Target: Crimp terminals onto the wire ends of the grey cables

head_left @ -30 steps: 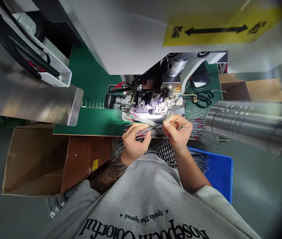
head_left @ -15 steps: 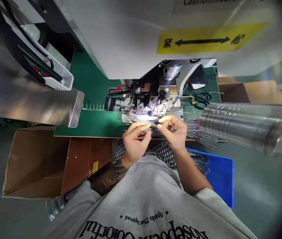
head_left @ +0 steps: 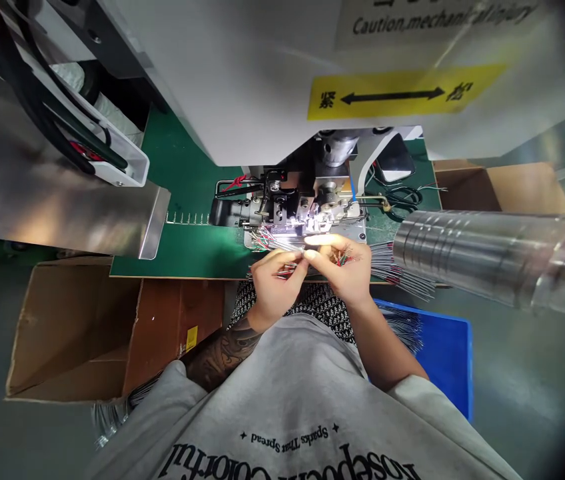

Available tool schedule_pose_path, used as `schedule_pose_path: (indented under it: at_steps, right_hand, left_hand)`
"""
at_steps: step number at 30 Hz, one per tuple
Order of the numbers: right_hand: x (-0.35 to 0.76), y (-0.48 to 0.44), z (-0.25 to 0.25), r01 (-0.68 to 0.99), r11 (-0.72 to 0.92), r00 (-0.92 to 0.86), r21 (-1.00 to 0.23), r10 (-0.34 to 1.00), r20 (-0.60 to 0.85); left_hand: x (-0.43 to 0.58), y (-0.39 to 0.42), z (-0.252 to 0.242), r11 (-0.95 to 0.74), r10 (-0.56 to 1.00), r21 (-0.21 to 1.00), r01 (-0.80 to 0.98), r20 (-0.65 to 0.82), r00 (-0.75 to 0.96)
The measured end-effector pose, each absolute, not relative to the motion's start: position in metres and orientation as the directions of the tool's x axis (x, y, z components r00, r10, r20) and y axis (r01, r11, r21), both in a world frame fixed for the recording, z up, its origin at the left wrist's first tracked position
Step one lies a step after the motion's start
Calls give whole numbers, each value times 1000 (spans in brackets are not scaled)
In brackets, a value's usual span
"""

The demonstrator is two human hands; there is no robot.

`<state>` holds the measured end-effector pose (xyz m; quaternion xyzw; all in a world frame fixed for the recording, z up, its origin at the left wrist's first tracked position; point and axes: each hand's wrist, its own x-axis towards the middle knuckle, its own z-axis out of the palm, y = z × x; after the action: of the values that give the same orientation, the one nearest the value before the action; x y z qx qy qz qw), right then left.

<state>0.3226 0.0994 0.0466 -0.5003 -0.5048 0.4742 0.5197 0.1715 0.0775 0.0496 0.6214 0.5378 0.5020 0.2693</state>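
My left hand (head_left: 275, 287) and my right hand (head_left: 345, 270) meet over the front edge of a green bench (head_left: 187, 243), right below the lit head of a small metal machine (head_left: 302, 207). Both hands pinch a bundle of thin grey wires with red and green ends (head_left: 282, 245). The fingertips of the two hands touch at the middle of the bundle. More wires of the same kind (head_left: 400, 270) lie fanned out on the bench to the right of my right hand.
An open cardboard box (head_left: 87, 327) stands at the lower left, a blue bin (head_left: 437, 347) holding wires at the lower right. A shiny metal cylinder (head_left: 492, 257) juts in from the right. Black scissors (head_left: 400, 197) lie behind the machine. A steel plate (head_left: 57, 193) overhangs the left.
My right hand has slid left along the wires until its fingertips meet my left hand's. Both hands have moved slightly closer to the machine head.
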Motion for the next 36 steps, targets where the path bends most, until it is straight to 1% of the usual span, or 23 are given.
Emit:
schedule_pose_path:
  at_steps: [3, 5, 7, 9, 11, 15, 17, 20, 23, 25, 27, 29, 33, 34, 36]
  right_hand:
    - [319, 100, 56, 77, 100, 44, -992, 994, 104]
    - [316, 102, 58, 95, 120, 85, -988, 988, 129]
    - [315, 103, 57, 70, 106, 153, -992, 982, 115]
    - [317, 105, 54, -4, 69, 179, -998, 982, 67]
    - [322, 105, 51, -54, 36, 138, -998, 990, 28]
    - [331, 104, 52, 32, 5, 48, -999, 999, 7]
    - [333, 104, 56, 42, -4, 3, -999, 1000, -4]
    - [330, 105, 62, 17, -12, 22, -1000, 1000, -11]
    - [324, 105, 66, 12, 20, 135, -1000, 991, 21]
    - [320, 107, 69, 21, 63, 130, -998, 989, 65]
    - [319, 109, 73, 43, 84, 85, -996, 993, 88]
    - [320, 111, 76, 47, 57, 23, -997, 998, 58]
    - [326, 115, 77, 23, -54, -113, -998, 992, -56]
    - [328, 115, 76, 19, -59, -105, -998, 993, -61]
    - [328, 115, 73, -3, -45, -30, -999, 999, -45]
  left_hand:
    - [172, 81, 52, -362, 917, 830, 424, 398, 5]
    - [173, 83, 53, -397, 904, 799, 452, 425, 44]
    - [173, 85, 54, -412, 892, 773, 482, 451, 39]
    - [173, 86, 54, -402, 888, 759, 511, 460, 14]
    - [173, 87, 52, -388, 887, 751, 534, 461, -4]
    - [175, 89, 52, -378, 889, 738, 559, 458, -3]
    - [176, 89, 53, -383, 888, 727, 570, 460, 10]
    - [177, 88, 56, -413, 874, 700, 583, 485, 38]
    - [176, 87, 57, -478, 854, 671, 567, 507, 119]
    - [175, 88, 57, -535, 831, 639, 553, 516, 208]
    - [174, 89, 56, -568, 812, 609, 553, 525, 256]
    - [173, 90, 54, -564, 813, 613, 553, 531, 239]
    - [175, 90, 54, -517, 837, 677, 523, 528, 144]
    - [176, 90, 54, -502, 843, 686, 526, 524, 122]
    - [177, 90, 56, -476, 853, 694, 540, 513, 94]
